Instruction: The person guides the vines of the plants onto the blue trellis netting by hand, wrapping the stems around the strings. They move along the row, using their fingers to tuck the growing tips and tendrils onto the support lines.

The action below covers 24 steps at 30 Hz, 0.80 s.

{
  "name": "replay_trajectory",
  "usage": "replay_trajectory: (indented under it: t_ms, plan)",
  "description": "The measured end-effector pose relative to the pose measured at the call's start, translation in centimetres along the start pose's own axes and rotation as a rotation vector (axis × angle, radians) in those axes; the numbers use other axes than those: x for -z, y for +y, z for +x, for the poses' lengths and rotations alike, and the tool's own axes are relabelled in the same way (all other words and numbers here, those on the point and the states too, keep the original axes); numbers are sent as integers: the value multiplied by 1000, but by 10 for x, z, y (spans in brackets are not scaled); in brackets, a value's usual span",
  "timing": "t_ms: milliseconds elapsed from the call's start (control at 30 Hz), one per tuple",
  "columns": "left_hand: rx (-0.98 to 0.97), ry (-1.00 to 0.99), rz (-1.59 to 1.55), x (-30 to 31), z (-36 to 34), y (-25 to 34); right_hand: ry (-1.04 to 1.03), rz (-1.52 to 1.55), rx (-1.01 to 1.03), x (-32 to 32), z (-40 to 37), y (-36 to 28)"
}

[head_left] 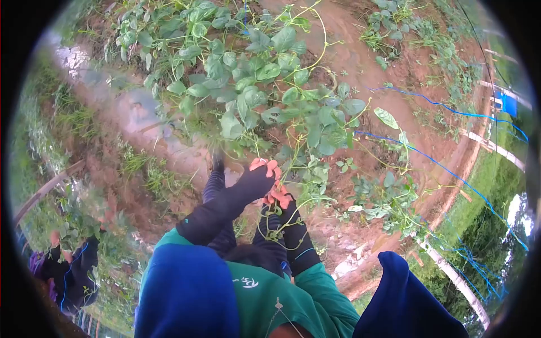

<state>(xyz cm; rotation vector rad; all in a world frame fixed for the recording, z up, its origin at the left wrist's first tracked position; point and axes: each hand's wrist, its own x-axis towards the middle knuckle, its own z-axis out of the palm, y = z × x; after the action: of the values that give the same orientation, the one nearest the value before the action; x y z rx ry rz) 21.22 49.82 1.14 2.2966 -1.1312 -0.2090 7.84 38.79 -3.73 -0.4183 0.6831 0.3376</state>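
My left hand (pixel 266 168), in an orange work glove with a black sleeve, reaches in from the left, its fingers curled at a thin green stem. Just below it and close by, my right hand (pixel 277 195), gloved the same way, is closed among thin vine stems (pixel 290 163). The fingertips of both hands are partly hidden. A leafy, bean-like vine plant (pixel 270 73) spreads over the ground in front of the hands. A loose tendril (pixel 270 225) hangs across my right forearm.
Muddy soil with puddles (pixel 138 112) runs along the left. Blue strings (pixel 439 163) stretch to the right, towards wooden poles (pixel 490 146). More vines (pixel 389 197) grow at the right. Another person in dark clothes (pixel 70 270) is at the lower left among plants.
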Motion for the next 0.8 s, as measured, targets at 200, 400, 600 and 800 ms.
replay_trajectory:
  t_ms: [200,400,600,800]
  plan:
    - [266,139,-213,-48,8,4,347,-1075,385,-28,84,9]
    - [282,370,-435,9,38,-18,-113,-236,461,-66,96,-24]
    - [1053,871,-1143,6,5,-173,306,-49,132,-45,98,-19]
    - [1249,397,-1307,-34,17,-255,371,-165,2,-38,95,-2]
